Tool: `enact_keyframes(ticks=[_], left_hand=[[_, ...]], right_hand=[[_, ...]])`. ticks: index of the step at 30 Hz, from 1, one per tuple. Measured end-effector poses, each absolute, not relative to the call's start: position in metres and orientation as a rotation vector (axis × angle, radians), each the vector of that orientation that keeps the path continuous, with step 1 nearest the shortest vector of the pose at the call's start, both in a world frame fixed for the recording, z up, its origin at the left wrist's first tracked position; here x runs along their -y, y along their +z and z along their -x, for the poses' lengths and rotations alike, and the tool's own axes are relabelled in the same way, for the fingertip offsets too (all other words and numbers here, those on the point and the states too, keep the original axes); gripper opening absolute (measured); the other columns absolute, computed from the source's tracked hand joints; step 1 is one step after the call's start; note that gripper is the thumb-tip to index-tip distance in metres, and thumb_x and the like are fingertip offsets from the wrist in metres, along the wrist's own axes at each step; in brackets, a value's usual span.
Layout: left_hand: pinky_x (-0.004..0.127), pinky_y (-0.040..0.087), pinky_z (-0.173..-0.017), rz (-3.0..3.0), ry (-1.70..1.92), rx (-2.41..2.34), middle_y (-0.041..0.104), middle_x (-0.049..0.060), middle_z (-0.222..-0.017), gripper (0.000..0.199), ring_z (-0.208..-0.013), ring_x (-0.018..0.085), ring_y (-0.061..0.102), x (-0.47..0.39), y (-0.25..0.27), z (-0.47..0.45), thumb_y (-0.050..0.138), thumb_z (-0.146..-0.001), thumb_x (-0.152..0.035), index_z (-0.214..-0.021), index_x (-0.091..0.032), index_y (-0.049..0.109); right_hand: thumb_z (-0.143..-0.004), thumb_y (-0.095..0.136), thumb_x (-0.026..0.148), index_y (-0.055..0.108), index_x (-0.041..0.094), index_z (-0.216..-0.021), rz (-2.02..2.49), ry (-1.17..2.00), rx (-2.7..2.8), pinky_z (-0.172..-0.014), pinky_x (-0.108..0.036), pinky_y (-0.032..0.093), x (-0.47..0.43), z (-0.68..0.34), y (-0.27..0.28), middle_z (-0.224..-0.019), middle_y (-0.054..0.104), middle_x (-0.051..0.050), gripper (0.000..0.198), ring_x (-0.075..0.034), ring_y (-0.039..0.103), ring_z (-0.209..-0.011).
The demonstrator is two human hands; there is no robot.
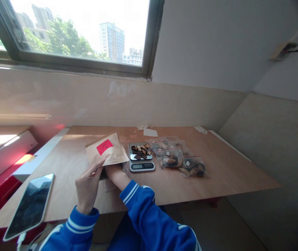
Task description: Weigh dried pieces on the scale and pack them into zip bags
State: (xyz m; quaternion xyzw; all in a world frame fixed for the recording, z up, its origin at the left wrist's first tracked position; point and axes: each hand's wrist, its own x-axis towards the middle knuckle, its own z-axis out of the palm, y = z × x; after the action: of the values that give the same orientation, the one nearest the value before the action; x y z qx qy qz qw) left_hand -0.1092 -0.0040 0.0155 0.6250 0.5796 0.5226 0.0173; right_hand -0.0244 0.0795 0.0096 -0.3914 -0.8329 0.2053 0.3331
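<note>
A brown paper bag (117,150) with a red label is held up at its lower edge by my left hand (87,186), thumb and fingers pinched on it. My right hand (112,171) reaches underneath the bag, which hides its fingers and whatever they touch. To the right of the bag stands a small kitchen scale (142,167). Dark and pale dried slices (141,151) lie loose on its platform. Near my right wrist I see part of a clear plastic bag (110,185).
Several zip bags (170,158) of dried slices lie right of the scale. A white card (150,132) and crumpled white scraps (200,130) are at the back. On the left, a phone (31,200) with a charging cable lies at the table's edge (230,192).
</note>
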Motion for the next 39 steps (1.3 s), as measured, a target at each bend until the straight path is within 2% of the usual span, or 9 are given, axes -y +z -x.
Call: enact_keyframes(ticks=[3,7,12,15,21,25,30,36,39], left_hand=[[0.020,0.051,-0.063,-1.997,1.584,-1.855,0.075,-0.001,-0.099,0.026,-0.069,0.013,0.068,0.001,0.023,0.107,0.054,-0.090,-0.036,-0.106,-0.029,0.072],[0.020,0.046,-0.059,-2.033,1.498,-1.980,0.075,-0.002,-0.096,0.024,-0.070,0.013,0.068,-0.004,0.031,0.103,0.055,-0.090,-0.033,-0.106,-0.030,0.072],[0.022,0.040,-0.057,-1.969,1.392,-2.222,0.074,-0.002,-0.094,0.023,-0.072,0.015,0.067,-0.009,0.042,0.104,0.058,-0.089,-0.033,-0.107,-0.032,0.072],[0.024,0.038,-0.056,-1.957,1.394,-2.273,0.074,-0.001,-0.095,0.022,-0.074,0.016,0.066,-0.016,0.051,0.104,0.058,-0.088,-0.036,-0.105,-0.031,0.072],[0.025,0.042,-0.065,-2.114,1.572,-1.976,0.070,0.001,-0.099,0.025,-0.079,0.015,0.063,-0.040,0.082,0.099,0.053,-0.090,-0.040,-0.102,-0.026,0.071],[0.025,0.044,-0.067,-2.150,1.639,-1.918,0.067,0.001,-0.095,0.024,-0.075,0.014,0.061,-0.056,0.107,0.097,0.054,-0.089,-0.039,-0.100,-0.025,0.071],[0.024,0.049,-0.067,-2.182,1.654,-1.836,0.063,0.001,-0.101,0.024,-0.070,0.011,0.061,-0.075,0.126,0.102,0.052,-0.089,-0.038,-0.100,-0.024,0.069],[0.029,0.052,-0.074,-2.206,1.672,-1.978,0.063,0.005,-0.106,0.025,-0.084,0.016,0.063,-0.083,0.119,0.106,0.050,-0.091,-0.036,-0.103,-0.021,0.067],[0.037,0.051,-0.085,-2.215,1.736,-1.991,0.057,0.009,-0.120,0.029,-0.102,0.023,0.060,-0.083,0.108,0.106,0.051,-0.092,-0.036,-0.113,-0.020,0.063]], right_hand=[[-0.088,0.049,0.003,0.056,0.011,-0.121,1.153,0.330,2.245,-0.104,-0.044,0.044,-0.065,0.011,0.014,-0.122,0.065,-0.011,0.035,-0.026,0.055,-0.120],[-0.088,0.049,0.002,0.064,0.012,-0.109,1.186,0.140,2.313,-0.090,-0.040,0.052,-0.032,-0.017,0.032,-0.109,0.068,-0.014,0.027,-0.027,0.062,-0.104],[-0.091,0.057,0.019,0.066,0.022,-0.100,0.854,0.250,2.003,-0.091,-0.033,0.051,-0.005,-0.066,0.042,-0.102,0.069,-0.004,0.013,-0.018,0.061,-0.102],[-0.090,0.060,0.025,0.066,0.023,-0.096,0.933,0.319,1.714,-0.089,-0.033,0.051,-0.005,-0.107,0.029,-0.103,0.070,-0.005,0.009,-0.018,0.063,-0.101],[-0.091,0.056,0.030,0.069,0.022,-0.087,1.217,0.261,1.665,-0.079,-0.036,0.053,-0.037,-0.181,-0.021,-0.099,0.072,-0.007,0.015,-0.022,0.065,-0.094],[-0.091,0.055,0.025,0.069,0.021,-0.087,1.255,0.188,1.764,-0.082,-0.038,0.052,-0.062,-0.199,-0.037,-0.094,0.070,-0.006,0.015,-0.022,0.063,-0.092],[-0.092,0.053,0.024,0.069,0.023,-0.086,1.272,0.109,1.880,-0.086,-0.039,0.050,-0.081,-0.204,-0.044,-0.092,0.064,-0.006,0.017,-0.022,0.060,-0.094],[-0.094,0.048,0.027,0.068,0.022,-0.101,1.244,0.162,1.757,-0.090,-0.036,0.049,-0.082,-0.207,-0.051,-0.103,0.059,-0.007,0.021,-0.020,0.059,-0.099],[-0.095,0.045,0.026,0.067,0.022,-0.101,1.258,0.194,1.681,-0.089,-0.035,0.050,-0.076,-0.207,-0.048,-0.102,0.059,-0.007,0.022,-0.020,0.059,-0.100]])
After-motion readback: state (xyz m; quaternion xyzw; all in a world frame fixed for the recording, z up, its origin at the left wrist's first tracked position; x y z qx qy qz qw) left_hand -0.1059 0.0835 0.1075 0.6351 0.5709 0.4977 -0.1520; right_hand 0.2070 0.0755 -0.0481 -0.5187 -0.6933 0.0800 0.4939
